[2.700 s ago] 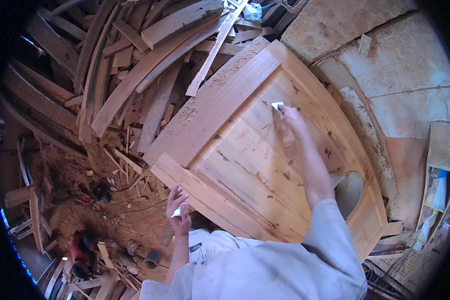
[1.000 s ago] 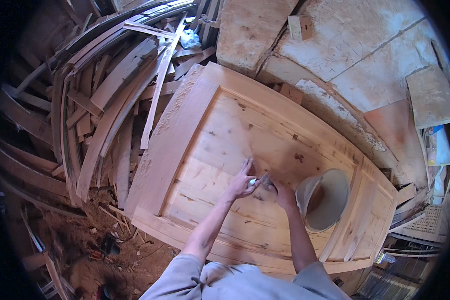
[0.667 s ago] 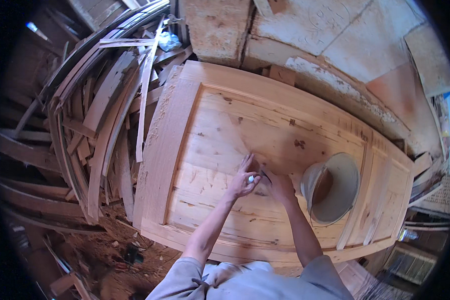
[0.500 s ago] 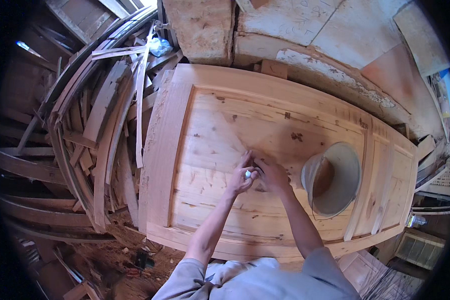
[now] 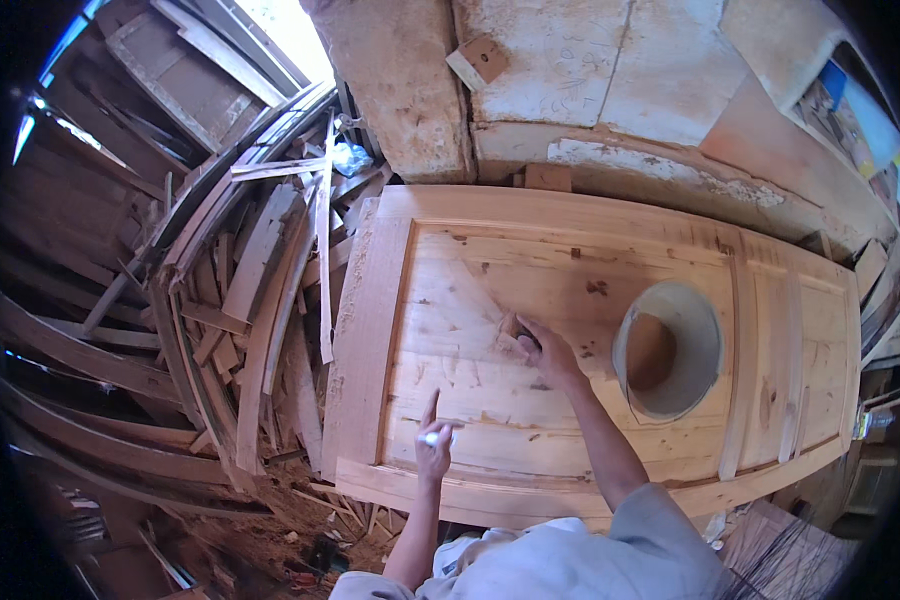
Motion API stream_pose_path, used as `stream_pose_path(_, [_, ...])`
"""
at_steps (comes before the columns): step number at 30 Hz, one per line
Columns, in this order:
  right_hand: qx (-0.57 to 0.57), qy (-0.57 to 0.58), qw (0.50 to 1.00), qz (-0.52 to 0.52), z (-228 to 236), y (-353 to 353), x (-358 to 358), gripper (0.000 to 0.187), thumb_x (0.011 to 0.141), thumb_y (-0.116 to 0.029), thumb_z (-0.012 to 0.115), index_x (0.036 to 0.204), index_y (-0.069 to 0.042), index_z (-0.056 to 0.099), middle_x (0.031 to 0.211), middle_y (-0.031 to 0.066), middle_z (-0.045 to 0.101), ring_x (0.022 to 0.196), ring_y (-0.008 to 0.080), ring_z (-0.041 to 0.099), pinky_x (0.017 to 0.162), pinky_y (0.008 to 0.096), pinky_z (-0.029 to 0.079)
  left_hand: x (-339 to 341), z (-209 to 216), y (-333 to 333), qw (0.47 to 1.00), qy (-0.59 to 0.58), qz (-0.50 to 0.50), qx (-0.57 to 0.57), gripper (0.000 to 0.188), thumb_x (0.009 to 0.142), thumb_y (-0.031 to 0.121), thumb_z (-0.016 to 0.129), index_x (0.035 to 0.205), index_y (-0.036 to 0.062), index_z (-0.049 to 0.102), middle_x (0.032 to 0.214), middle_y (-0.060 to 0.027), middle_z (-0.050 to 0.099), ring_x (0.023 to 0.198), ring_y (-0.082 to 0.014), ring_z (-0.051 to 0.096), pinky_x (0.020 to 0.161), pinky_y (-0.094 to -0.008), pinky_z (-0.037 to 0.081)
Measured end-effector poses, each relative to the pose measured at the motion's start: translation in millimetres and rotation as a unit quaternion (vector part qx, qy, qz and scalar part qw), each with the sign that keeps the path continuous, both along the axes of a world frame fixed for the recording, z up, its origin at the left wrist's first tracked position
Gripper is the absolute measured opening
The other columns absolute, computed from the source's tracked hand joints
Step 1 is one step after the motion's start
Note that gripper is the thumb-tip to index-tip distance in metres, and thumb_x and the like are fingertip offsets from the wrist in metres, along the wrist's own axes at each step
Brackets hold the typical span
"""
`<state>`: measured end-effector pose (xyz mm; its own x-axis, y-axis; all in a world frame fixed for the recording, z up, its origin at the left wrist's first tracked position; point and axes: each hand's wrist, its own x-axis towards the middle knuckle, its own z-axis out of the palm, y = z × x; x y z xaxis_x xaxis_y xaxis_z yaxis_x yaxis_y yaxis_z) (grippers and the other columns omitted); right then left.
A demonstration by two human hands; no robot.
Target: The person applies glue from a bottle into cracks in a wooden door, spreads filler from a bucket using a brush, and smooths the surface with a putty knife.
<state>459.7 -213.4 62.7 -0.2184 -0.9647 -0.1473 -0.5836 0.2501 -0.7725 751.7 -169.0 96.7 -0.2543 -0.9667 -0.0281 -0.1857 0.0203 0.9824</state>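
Observation:
A large wooden door (image 5: pixel 470 265) with recessed panels lies flat before me, its pale surface marked with knots and dark spots. Over the near left of the panel is my left hand (image 5: pixel 433 452), its index finger stretched out and the others curled round a small white object (image 5: pixel 434 438), perhaps a little bottle. My right hand (image 5: pixel 550 358) is low at the middle of the panel, fingers bent round something dark that I cannot make out. At its fingertips lies a light brown patch (image 5: pixel 507 335), like sawdust. Right of that hand, a pale bucket (image 5: pixel 695 350) holds brown powder.
Scrap wood (image 5: pixel 260 250) is heaped against the door's left end, with a thin strip (image 5: pixel 325 250) standing out of it. A worn wall (image 5: pixel 660 160) runs along the far side. Sawdust and offcuts cover the floor (image 5: pixel 300 530) at the near left.
My hands were together over the middle of the panel. The left has drawn back toward me and to the left with the white object; the right stays there. The view has shifted.

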Motion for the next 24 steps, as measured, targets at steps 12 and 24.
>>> stream_pose_path(12, [0.022,0.081,0.986,-0.145,169,117,-61,0.041,0.098,-0.031,0.051,0.137,-0.019,0.053,0.114,0.0230,0.064,0.099,0.0394,0.064,0.084,0.0463,0.051,70,36,183,0.989,-0.038,0.132,0.059,0.034,0.091,0.025,0.052,0.089,-0.0026,0.073,0.149,-0.0212,0.042,0.139,-0.0355,0.038,0.113,-0.0450,0.028])
stream_pose_path(24, [0.149,0.437,0.861,-0.211,120,235,-170,0.059,0.083,-0.017,0.066,0.138,-0.019,0.047,0.116,0.0226,0.061,0.093,0.0364,0.067,0.077,0.0488,0.055,73,58,250,0.976,-0.033,0.214,0.001,0.039,0.093,0.030,0.051,0.086,-0.0025,0.070,0.147,-0.0216,0.044,0.135,-0.0358,0.042,0.109,-0.0444,0.032])
